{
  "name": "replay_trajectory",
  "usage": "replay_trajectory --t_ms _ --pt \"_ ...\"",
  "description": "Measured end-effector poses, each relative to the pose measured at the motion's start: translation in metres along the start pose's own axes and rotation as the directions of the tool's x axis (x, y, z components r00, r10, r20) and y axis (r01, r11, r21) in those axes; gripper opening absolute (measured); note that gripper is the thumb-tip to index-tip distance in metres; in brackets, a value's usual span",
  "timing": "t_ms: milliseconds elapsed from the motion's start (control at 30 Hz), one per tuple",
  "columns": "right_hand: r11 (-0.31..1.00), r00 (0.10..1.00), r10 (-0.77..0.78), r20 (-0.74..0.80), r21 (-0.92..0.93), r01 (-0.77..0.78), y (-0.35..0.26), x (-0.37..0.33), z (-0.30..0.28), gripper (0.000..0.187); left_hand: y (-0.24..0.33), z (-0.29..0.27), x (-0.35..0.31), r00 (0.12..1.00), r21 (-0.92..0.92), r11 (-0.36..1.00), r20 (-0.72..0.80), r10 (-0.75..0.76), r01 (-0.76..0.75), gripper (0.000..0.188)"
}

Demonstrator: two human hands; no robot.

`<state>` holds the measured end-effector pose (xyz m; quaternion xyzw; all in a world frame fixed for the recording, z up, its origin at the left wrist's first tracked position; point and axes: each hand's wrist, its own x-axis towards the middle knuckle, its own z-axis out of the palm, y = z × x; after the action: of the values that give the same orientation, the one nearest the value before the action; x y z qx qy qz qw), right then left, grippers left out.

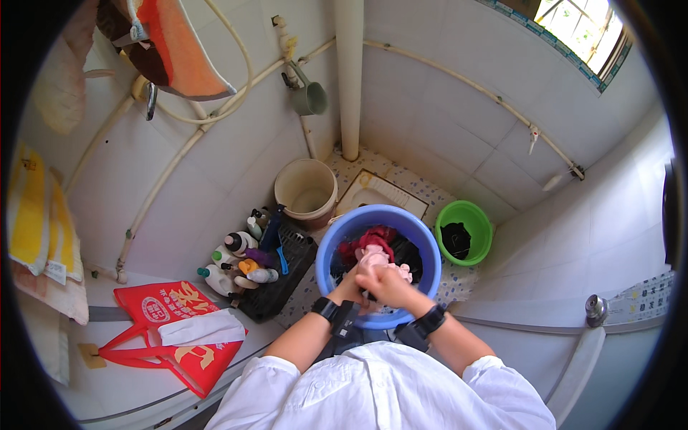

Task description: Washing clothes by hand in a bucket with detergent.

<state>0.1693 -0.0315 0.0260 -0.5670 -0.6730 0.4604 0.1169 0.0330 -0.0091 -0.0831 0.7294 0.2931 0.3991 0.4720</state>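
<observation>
Over a blue basin [433, 247] my two hands are close together, closed on a light pink wet-looking cloth [374, 255]. My left hand [349, 289] grips its lower left part, and its fingers are partly hidden. With a closed fist, my right hand [393, 286] presses against the left one and holds the cloth from the right. Some of the pink cloth bunches out beyond both hands. A dark red cloth [380, 235] lies in the basin just past it, beside dark fabric [410, 256]. Both wrists wear black straps.
A green basin [484, 233] holding black cloth [456, 240] stands right of the blue one. At the left are a whitish bucket [306, 188] and a black crate [290, 269] with several bottles. Behind lies a squat toilet [383, 190]. A red bag [172, 304] lies lower left.
</observation>
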Motion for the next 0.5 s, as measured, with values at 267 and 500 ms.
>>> replay_trajectory --t_ms 267,500 --pt "0.995 0.834 -0.097 -0.543 -0.063 0.075 0.061 0.003 0.012 0.016 0.042 0.046 0.024 0.542 -0.51 0.403 0.153 -0.827 0.76 0.023" --pt "0.977 0.85 0.004 -0.527 0.181 0.108 0.049 -0.013 0.023 0.026 0.028 0.033 0.025 0.712 -0.609 0.517 0.115 -0.693 0.602 0.027"
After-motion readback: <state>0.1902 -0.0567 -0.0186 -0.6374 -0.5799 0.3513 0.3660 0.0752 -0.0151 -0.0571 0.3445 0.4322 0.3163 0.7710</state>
